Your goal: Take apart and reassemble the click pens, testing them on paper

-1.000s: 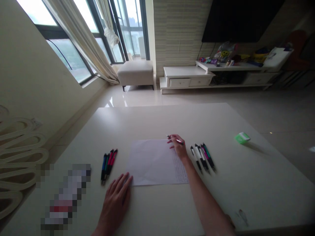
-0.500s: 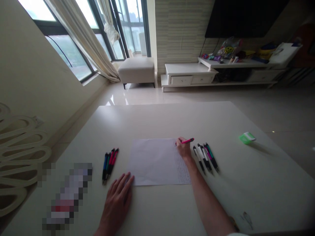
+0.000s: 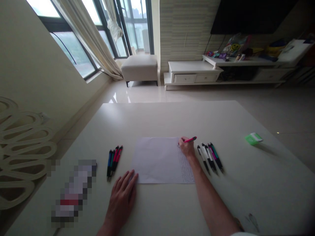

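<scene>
Pen (image 3: 190,139), pink-barrelled, slim, light and stiff, pinched in the right hand (image 3: 187,147) near its lower end, the natural hold; tip hidden by the fingers. Long axis runs up and rightward, dark end clear of the hand, above the right edge of the paper sheet (image 3: 155,160). Sheet thin and soft, handwriting down its right side, lying flat mid-desk (image 3: 172,119). Left hand (image 3: 121,203) open, flat, grasping nothing, fingertips at the sheet's lower-left corner. Pen bunches lie either side: left bunch (image 3: 114,162), right bunch (image 3: 210,157).
</scene>
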`<state>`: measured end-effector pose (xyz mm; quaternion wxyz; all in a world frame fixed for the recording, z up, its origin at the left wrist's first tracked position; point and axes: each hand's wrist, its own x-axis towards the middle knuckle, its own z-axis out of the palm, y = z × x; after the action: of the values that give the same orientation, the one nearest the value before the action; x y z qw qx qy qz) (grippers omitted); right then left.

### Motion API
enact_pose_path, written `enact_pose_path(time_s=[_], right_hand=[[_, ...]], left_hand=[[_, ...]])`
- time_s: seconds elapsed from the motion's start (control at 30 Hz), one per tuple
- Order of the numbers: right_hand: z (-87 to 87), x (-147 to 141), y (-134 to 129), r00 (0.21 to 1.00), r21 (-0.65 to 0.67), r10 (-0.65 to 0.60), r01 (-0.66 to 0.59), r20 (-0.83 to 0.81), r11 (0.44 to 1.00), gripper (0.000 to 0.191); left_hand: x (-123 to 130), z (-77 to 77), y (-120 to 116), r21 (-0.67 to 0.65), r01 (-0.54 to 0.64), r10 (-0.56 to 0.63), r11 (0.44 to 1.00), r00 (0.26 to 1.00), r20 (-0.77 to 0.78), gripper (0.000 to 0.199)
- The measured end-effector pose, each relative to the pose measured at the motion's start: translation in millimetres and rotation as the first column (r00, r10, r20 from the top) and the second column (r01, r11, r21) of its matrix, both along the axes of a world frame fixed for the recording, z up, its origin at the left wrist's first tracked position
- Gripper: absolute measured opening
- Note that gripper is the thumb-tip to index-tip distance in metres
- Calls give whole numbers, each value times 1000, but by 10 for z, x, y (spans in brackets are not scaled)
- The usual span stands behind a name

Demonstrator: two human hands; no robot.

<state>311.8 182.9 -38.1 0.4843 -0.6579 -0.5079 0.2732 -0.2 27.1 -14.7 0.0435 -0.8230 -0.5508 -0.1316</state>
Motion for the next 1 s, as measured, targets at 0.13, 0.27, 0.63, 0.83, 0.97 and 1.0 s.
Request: enact_pose_path(time_s=[0.13, 0.27, 0.63, 0.83, 0.97, 1.0], right_hand=[[9, -8, -6, 998, 36, -13, 11, 56, 999, 21], [40, 7, -27, 1000, 24, -21, 21, 8, 999, 21], [280, -24, -198, 953, 112, -78, 116, -292, 987, 60], [370, 24, -667, 984, 56, 127, -120, -125, 991, 54], [288, 345, -919, 990, 24, 66, -69, 124, 997, 52], [272, 452, -957, 976, 16, 35, -39, 215, 999, 54]], left_hand=[[-2, -2, -5, -11, -6, 6, 1000, 1000, 24, 49], [-2, 3, -8, -16, -12, 13, 1000, 999, 41, 48], [-12, -6, -7, -10, -10, 11, 1000, 999, 43, 47], [-24, -26, -11, 25, -9, 8, 1000, 999, 51, 45], [-23, -24, -17, 34, -14, 11, 999, 998, 65, 43], [-21, -21, -19, 35, -19, 16, 999, 997, 73, 43]])
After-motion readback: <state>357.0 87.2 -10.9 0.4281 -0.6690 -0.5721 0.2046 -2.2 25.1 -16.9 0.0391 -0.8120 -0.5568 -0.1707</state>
